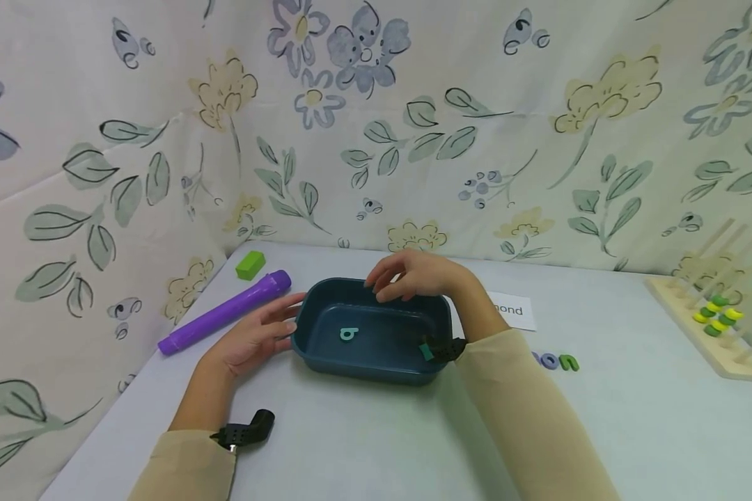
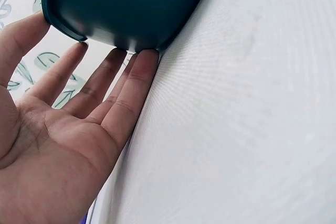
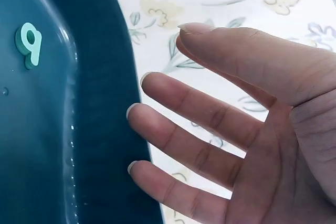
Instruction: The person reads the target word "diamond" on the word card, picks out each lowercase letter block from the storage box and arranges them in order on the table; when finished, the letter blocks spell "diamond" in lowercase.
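A dark teal rectangular basin point(image 1: 370, 372) stands on the table, with a small mint-green letter point(image 1: 348, 335) lying on its floor. My left hand point(image 1: 260, 334) is at the basin's left end. In the left wrist view its fingertips point(image 2: 149, 56) touch the outer wall point(image 2: 126, 9), the fingers extended. Over the basin's far rim hovers my right hand point(image 1: 416, 273), fingers loosely bent and holding nothing. The right wrist view shows the same letter point(image 3: 30, 45) inside, left of the fingers point(image 3: 168, 135). A small green piece point(image 1: 426, 351) shows beside the right wrist camera; its kind is unclear.
Left of the basin lie a purple tube-like stick point(image 1: 225, 313) and a green block point(image 1: 251, 265). Behind the right arm are a partly hidden word card point(image 1: 515, 311) and coloured letters point(image 1: 568, 362). A wooden peg stand point(image 1: 705, 327) with rings is far right. Floral cloth point(image 1: 376, 174) hangs behind.
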The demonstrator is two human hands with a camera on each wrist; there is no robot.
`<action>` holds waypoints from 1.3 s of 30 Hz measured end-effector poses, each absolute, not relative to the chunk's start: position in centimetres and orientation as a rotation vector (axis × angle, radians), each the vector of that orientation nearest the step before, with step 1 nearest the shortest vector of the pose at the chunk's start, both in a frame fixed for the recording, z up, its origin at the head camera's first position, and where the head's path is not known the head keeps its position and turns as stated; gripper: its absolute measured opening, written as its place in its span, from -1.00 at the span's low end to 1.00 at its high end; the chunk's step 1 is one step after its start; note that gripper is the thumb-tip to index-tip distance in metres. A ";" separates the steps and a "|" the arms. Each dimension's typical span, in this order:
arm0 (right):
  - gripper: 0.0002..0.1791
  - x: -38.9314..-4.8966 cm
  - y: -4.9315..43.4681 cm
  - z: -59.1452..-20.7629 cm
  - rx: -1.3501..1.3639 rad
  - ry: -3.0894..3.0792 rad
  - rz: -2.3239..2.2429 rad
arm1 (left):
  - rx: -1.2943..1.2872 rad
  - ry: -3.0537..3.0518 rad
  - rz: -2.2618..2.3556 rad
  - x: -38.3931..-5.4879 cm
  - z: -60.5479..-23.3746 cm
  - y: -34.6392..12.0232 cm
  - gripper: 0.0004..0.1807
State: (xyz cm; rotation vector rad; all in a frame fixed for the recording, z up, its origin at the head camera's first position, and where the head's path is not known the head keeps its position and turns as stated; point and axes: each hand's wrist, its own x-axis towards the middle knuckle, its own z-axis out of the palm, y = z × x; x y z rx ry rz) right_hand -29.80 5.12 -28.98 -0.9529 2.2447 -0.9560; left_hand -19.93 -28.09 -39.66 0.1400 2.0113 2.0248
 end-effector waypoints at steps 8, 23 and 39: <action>-0.56 -30.3 3.8 -29.9 -0.938 2.207 -0.815 | 0.130 1.991 2.041 -20.0 -39.7 -28.1 -0.27; -0.62 -30.8 -0.1 -31.9 -0.974 2.121 -0.602 | 0.153 1.982 2.045 -20.0 -39.5 -28.1 -0.27; -0.43 -31.1 -1.2 -33.6 -0.973 2.120 -0.517 | 0.201 1.984 2.030 -20.2 -39.6 -28.0 -0.30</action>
